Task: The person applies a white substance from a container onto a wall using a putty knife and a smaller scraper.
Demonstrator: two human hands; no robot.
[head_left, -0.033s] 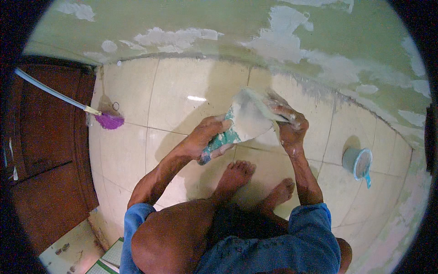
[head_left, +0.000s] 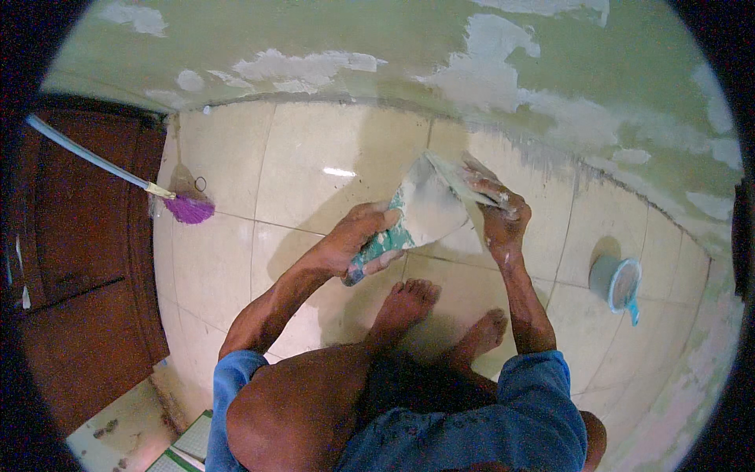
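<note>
My left hand (head_left: 355, 237) is wrapped round the green handle part of a wide putty knife (head_left: 431, 203), its blade coated with pale filler. Against the blade's right edge rests a thin flat scraper (head_left: 465, 189), smeared with the same filler. My right hand (head_left: 502, 208) grips that scraper, with filler on its fingers; its far end and edge are partly hidden by the fingers. Both tools are held over the tiled floor, in front of my bare feet.
A green wall (head_left: 338, 31) with pale filler patches runs along the far side. On the right stands a light blue dipper (head_left: 621, 282) holding grey-white stuff. At left are a purple-bristled broom (head_left: 189, 209) and a dark brown wooden door (head_left: 86, 259). Cream tiles (head_left: 314, 141) cover the floor.
The thin scraper in my right hand has shifted slightly across the putty knife's blade. My left hand has barely moved.
</note>
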